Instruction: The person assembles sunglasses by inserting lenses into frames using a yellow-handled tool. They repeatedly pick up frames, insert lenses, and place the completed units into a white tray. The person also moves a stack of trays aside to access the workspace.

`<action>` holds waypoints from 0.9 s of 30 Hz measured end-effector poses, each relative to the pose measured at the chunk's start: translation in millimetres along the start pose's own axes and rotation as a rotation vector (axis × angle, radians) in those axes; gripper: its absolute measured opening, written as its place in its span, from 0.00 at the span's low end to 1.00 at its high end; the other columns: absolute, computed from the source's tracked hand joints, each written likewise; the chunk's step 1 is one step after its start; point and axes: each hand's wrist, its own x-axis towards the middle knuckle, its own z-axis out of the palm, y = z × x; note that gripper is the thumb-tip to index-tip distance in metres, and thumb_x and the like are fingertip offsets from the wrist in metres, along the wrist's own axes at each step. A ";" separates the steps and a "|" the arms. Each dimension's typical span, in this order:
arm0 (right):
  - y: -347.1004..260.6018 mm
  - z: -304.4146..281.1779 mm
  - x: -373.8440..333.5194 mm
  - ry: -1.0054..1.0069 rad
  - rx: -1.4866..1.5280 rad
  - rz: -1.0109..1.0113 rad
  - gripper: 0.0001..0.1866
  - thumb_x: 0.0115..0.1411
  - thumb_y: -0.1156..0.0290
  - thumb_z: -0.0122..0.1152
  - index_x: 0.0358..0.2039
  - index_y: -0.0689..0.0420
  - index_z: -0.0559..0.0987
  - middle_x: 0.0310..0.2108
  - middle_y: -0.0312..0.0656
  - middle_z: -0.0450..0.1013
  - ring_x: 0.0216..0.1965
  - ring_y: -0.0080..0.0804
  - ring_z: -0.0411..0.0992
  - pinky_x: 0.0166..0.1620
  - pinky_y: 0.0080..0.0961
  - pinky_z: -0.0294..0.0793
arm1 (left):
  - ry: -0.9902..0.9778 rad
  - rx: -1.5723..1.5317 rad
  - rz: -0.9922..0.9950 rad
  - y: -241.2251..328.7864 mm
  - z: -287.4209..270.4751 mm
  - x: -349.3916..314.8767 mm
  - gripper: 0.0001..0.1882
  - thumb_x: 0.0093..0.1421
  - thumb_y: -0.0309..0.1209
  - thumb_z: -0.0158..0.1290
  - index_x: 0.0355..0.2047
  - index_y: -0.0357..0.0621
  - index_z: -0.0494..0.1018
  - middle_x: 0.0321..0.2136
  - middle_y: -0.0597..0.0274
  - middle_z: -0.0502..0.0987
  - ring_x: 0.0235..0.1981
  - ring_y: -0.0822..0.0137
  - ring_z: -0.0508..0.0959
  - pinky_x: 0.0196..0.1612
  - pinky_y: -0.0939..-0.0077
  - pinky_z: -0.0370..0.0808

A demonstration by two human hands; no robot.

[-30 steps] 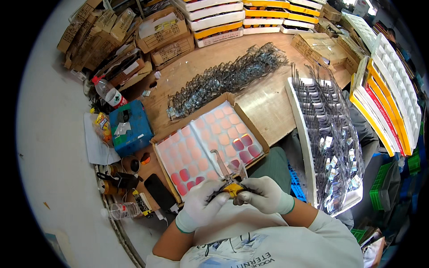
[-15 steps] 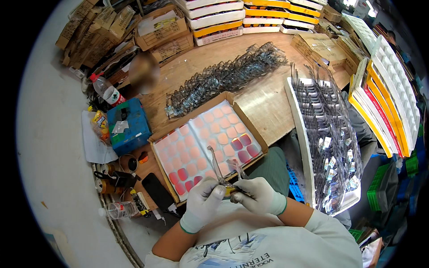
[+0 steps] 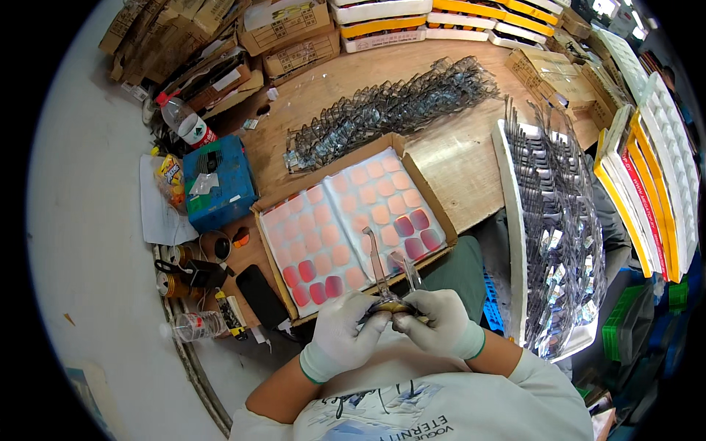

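Both of my hands wear white gloves and meet low in front of my body. Between them is a pair of glasses (image 3: 378, 266), its clear greyish arms pointing away from me. My left hand (image 3: 343, 332) grips one side of the front, and my right hand (image 3: 443, 323) grips the other, thumbs close together near the middle. Fingers cover much of the front; a yellowish-dark part shows between them. Just beyond lies an open cardboard box (image 3: 429, 189) with rows of lenses (image 3: 321, 214), mostly pale peach-coloured, with several red and purple ones nearest me.
A long row of glasses frames (image 3: 390, 106) lies behind the box. At right, a white tray (image 3: 510, 220) is heaped with more frames. Left stand a blue box (image 3: 218, 184), a phone (image 3: 261, 295) and plastic bottles (image 3: 197, 325). Stacked trays (image 3: 382, 29) and cartons (image 3: 298, 55) line the back.
The glasses have turned in my hands, with my thumbs now nearer each other at the middle of the front. The whole view has shifted slightly, moving the bench rightward in the picture.
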 end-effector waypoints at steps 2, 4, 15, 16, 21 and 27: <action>4.6 -1.3 5.4 0.006 -0.001 -0.008 0.09 0.61 0.71 0.64 0.38 0.63 0.81 0.23 0.48 0.76 0.23 0.40 0.76 0.30 0.29 0.75 | -0.020 -0.006 -0.064 -3.7 1.1 2.2 0.10 0.57 0.28 0.59 0.37 0.36 0.76 0.30 0.48 0.76 0.28 0.52 0.78 0.33 0.63 0.74; 9.5 -10.2 12.9 -0.158 0.075 0.006 0.08 0.62 0.72 0.63 0.38 0.62 0.81 0.23 0.48 0.76 0.23 0.39 0.76 0.30 0.29 0.75 | -0.119 -0.124 -0.056 -11.6 -7.8 7.4 0.10 0.56 0.28 0.60 0.36 0.36 0.76 0.35 0.45 0.77 0.35 0.49 0.78 0.38 0.62 0.75; 42.6 -76.3 73.4 0.101 -0.353 -0.577 0.15 0.51 0.69 0.69 0.41 0.55 0.82 0.31 0.42 0.78 0.35 0.40 0.78 0.46 0.40 0.78 | -0.235 -0.164 0.130 -54.8 -14.5 90.0 0.15 0.43 0.26 0.60 0.34 0.42 0.83 0.58 0.30 0.70 0.66 0.32 0.64 0.66 0.44 0.61; 53.4 -80.6 74.6 0.148 -0.339 -0.604 0.19 0.47 0.69 0.71 0.42 0.55 0.83 0.34 0.43 0.78 0.39 0.43 0.77 0.51 0.45 0.76 | -0.232 -0.170 0.127 -55.9 -15.3 96.6 0.15 0.42 0.26 0.60 0.34 0.42 0.84 0.58 0.31 0.71 0.66 0.32 0.64 0.66 0.44 0.61; 76.6 -83.3 92.9 0.088 -0.350 -0.481 0.20 0.48 0.71 0.66 0.44 0.56 0.81 0.30 0.42 0.76 0.33 0.43 0.76 0.42 0.40 0.77 | -0.317 -0.199 0.120 -69.8 -4.3 127.9 0.17 0.43 0.25 0.61 0.36 0.44 0.85 0.57 0.35 0.73 0.67 0.34 0.63 0.67 0.45 0.60; 86.2 -87.8 111.4 -0.134 -0.297 -0.340 0.23 0.47 0.72 0.63 0.47 0.55 0.80 0.25 0.41 0.71 0.30 0.41 0.74 0.37 0.39 0.74 | -0.315 -0.090 0.159 -90.2 -3.3 139.8 0.15 0.45 0.21 0.57 0.34 0.45 0.87 0.70 0.32 0.53 0.73 0.41 0.51 0.71 0.49 0.54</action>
